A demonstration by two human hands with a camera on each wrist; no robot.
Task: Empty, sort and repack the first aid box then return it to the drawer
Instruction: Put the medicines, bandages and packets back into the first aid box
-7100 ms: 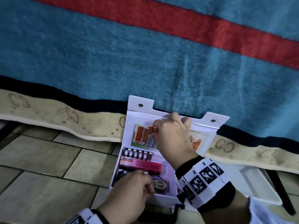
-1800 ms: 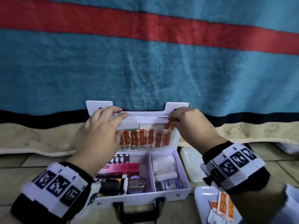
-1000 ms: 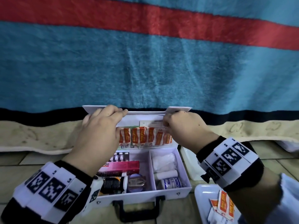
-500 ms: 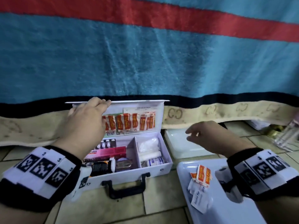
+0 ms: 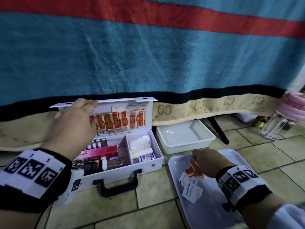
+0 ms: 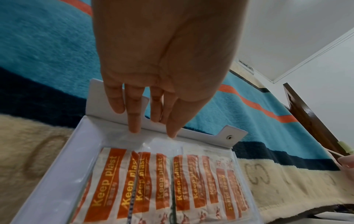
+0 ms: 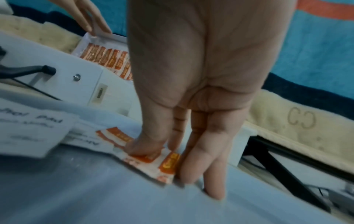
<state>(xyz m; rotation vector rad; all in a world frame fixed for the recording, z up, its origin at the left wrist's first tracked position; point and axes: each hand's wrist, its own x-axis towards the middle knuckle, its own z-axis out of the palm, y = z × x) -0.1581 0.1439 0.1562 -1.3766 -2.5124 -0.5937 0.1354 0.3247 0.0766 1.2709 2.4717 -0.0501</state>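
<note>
The white first aid box [image 5: 125, 169] stands open on the tiled floor with its lid [image 5: 125, 100] upright. A clear pocket in the lid holds a row of orange plasters [image 5: 118, 120] [image 6: 162, 181]. My left hand [image 5: 85, 104] [image 6: 153, 130] rests straight fingers on the lid's top edge, above the pocket. My right hand [image 5: 196, 161] [image 7: 162, 159] is down in the near white tray [image 5: 214, 212]. Its thumb presses on loose orange plaster packets [image 5: 194, 166] [image 7: 166, 165] and its fingertips stand against their edge. Alcohol pads [image 5: 192, 190] [image 7: 32, 130] lie beside them.
Inside the box are a pink carton [image 5: 99, 152], a blister pack [image 5: 97, 144], a dark bottle [image 5: 92, 166] and bandage rolls [image 5: 142, 151]. A second white tray [image 5: 184, 136] sits behind, a black leg [image 5: 217, 129] beside it. A clear bottle [image 5: 277, 126] stands far right. A striped blanket [image 5: 148, 55] hangs behind.
My right hand left the lid pocket, swung right and came down onto the plaster packets in the near tray. My left hand stayed on the lid's top edge.
</note>
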